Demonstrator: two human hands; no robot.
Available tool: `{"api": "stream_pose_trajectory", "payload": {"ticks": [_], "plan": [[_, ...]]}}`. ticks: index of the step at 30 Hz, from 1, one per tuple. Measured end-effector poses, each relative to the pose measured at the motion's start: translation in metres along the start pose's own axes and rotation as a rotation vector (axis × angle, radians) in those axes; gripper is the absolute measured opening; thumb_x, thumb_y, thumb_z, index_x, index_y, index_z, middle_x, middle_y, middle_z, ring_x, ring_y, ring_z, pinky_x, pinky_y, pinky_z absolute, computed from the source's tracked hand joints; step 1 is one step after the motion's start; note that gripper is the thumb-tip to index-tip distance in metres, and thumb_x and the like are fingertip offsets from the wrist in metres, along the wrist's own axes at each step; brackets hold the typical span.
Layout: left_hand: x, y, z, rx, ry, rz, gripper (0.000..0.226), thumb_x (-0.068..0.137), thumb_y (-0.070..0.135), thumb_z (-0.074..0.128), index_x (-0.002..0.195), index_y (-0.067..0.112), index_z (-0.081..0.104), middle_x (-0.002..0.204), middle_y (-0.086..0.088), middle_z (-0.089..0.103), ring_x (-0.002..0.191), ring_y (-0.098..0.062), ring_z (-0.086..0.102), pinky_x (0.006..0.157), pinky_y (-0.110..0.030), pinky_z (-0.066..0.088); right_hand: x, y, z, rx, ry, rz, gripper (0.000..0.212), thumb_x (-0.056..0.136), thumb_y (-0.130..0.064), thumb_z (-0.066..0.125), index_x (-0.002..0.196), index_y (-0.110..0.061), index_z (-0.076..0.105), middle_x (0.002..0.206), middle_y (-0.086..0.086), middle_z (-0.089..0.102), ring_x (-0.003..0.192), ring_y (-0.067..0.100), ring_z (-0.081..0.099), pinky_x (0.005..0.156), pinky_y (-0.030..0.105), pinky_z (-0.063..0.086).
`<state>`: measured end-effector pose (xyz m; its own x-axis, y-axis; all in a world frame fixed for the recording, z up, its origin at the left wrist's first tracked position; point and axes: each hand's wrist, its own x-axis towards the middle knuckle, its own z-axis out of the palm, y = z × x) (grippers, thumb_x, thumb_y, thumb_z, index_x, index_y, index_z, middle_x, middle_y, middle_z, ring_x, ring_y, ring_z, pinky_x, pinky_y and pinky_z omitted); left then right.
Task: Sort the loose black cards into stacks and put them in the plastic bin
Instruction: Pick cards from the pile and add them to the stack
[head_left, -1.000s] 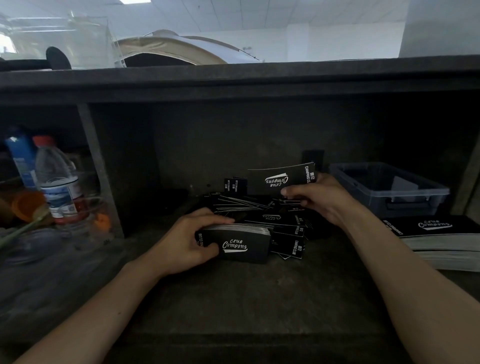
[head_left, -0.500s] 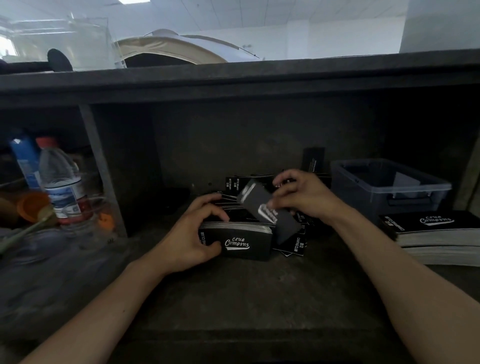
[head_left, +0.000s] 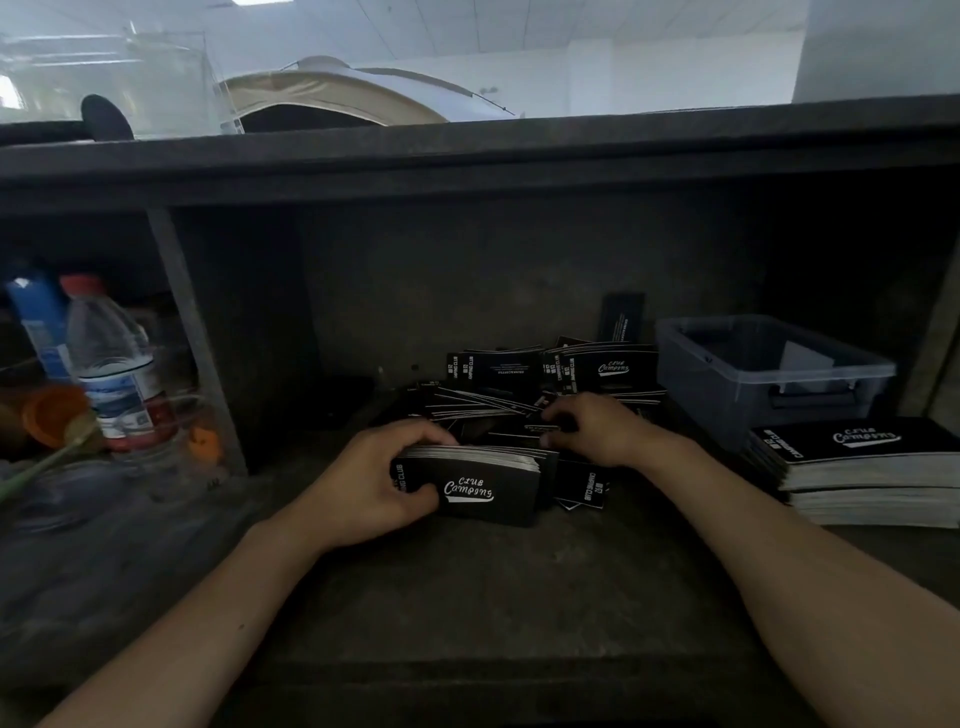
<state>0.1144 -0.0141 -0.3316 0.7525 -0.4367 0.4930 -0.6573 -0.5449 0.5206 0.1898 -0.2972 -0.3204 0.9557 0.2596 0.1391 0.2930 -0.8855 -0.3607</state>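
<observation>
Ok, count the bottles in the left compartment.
2: a clear red-capped bottle in front, a blue bottle behind it on its left. Others may be hidden there.

- "CLUB Camping" in white script across the front of the stack of black cards (head_left: 488, 491).
- "CLUB Camping" on an upright black card (head_left: 613, 368) at the back of the loose heap.
- "CLUB Camping" atop the pile of larger black booklets (head_left: 862, 439), far right.
- "CAMPING CLUB" upside down on a small flat black card (head_left: 584, 483).
- Clear plastic bottle's label (head_left: 122, 400): too blurred to read.

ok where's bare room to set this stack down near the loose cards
Bare shelf lies in front of the stack, toward the near edge. Crowded: loose cards behind it, booklets and bin to the right, bottles to the left.
</observation>
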Motion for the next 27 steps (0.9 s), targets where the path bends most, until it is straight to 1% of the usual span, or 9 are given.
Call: {"api": "stream_pose_trajectory", "payload": {"ticks": [3,6,10,12,14,16,20,24,27], "plan": [[-0.001,-0.001,-0.001,0.045,-0.012,0.017,0.044,0.073,0.028,0.069,0.117,0.037,0.066,0.113,0.014,0.066,0.106,-0.008,0.067,0.094,-0.032,0.055,0.002,-0.002,0.0,0.24,-0.012,0.054,0.059,0.073,-0.026,0.084,0.126,-0.018,0.059,0.109,0.0,0.063,0.105,0.017,0.063,0.093,0.03,0.051],[-0.002,-0.001,-0.001,0.029,-0.011,0.004,0.048,0.072,0.032,0.068,0.12,0.036,0.068,0.11,0.014,0.063,0.105,-0.01,0.066,0.095,-0.035,0.054,-0.002,-0.006,-0.007,0.384,-0.026,0.04,0.064,0.066,-0.009,0.086,0.124,-0.02,0.06,0.104,-0.001,0.063,0.099,0.015,0.063,0.09,0.027,0.051],[-0.001,-0.003,0.0,0.014,-0.013,0.009,0.046,0.072,0.031,0.068,0.118,0.034,0.07,0.109,0.015,0.062,0.105,-0.01,0.067,0.096,-0.033,0.054,-0.012,-0.012,-0.021,0.468,0.138,-0.041,0.015,0.086,-0.025,0.072,0.1,-0.019,0.074,0.08,-0.01,0.069,0.068,-0.004,0.062,0.065,0.014,0.046],[-0.001,-0.005,0.0,0.005,-0.016,0.003,0.046,0.072,0.032,0.069,0.118,0.032,0.07,0.11,0.013,0.063,0.105,-0.011,0.067,0.095,-0.033,0.054,-0.013,-0.015,-0.027,0.57,0.272,-0.049,0.013,0.092,-0.024,0.066,0.097,-0.016,0.075,0.075,-0.011,0.068,0.058,-0.009,0.059,0.058,0.009,0.043],[0.0,-0.007,0.0,-0.002,-0.019,0.005,0.044,0.072,0.032,0.069,0.117,0.032,0.071,0.11,0.012,0.063,0.104,-0.012,0.067,0.094,-0.031,0.054,-0.014,-0.018,-0.031,0.796,0.332,0.006,0.015,0.089,-0.014,0.069,0.103,-0.01,0.072,0.085,0.0,0.072,0.068,0.001,0.064,0.064,0.017,0.05],[0.001,-0.008,0.001,0.0,-0.014,0.003,0.039,0.072,0.032,0.07,0.111,0.034,0.071,0.108,0.013,0.062,0.102,-0.012,0.067,0.09,-0.029,0.055,-0.017,-0.022,-0.034,1.022,0.314,0.065,0.035,0.084,-0.003,0.071,0.117,-0.007,0.06,0.096,0.008,0.071,0.077,0.013,0.066,0.065,0.025,0.055],[0.002,-0.008,0.001,-0.01,0.004,-0.014,0.027,0.068,0.033,0.071,0.094,0.038,0.067,0.101,0.011,0.062,0.092,-0.014,0.067,0.081,-0.031,0.056,-0.02,-0.026,-0.035,1.228,0.225,0.046,0.075,0.077,0.014,0.069,0.13,-0.03,0.039,0.099,0.013,0.068,0.08,0.022,0.07,0.061,0.033,0.06],[0.002,-0.01,0.001,-0.014,0.037,-0.043,0.042,0.065,0.036,0.072,0.106,0.037,0.062,0.106,0.015,0.064,0.097,-0.01,0.067,0.086,-0.034,0.056,-0.023,-0.035,-0.032,1.213,0.085,0.049,0.034,0.087,0.007,0.063,0.106,-0.021,0.061,0.103,0.013,0.071,0.085,0.026,0.07,0.068,0.035,0.062],[0.001,-0.009,0.002,-0.058,0.058,-0.097,0.069,0.061,0.038,0.074,0.125,0.042,0.048,0.121,0.022,0.058,0.105,-0.008,0.064,0.091,-0.031,0.055,-0.024,-0.033,-0.027,1.097,-0.102,0.085,0.019,0.09,-0.005,0.064,0.108,-0.011,0.067,0.104,0.013,0.073,0.09,0.027,0.072,0.078,0.035,0.06]]}}
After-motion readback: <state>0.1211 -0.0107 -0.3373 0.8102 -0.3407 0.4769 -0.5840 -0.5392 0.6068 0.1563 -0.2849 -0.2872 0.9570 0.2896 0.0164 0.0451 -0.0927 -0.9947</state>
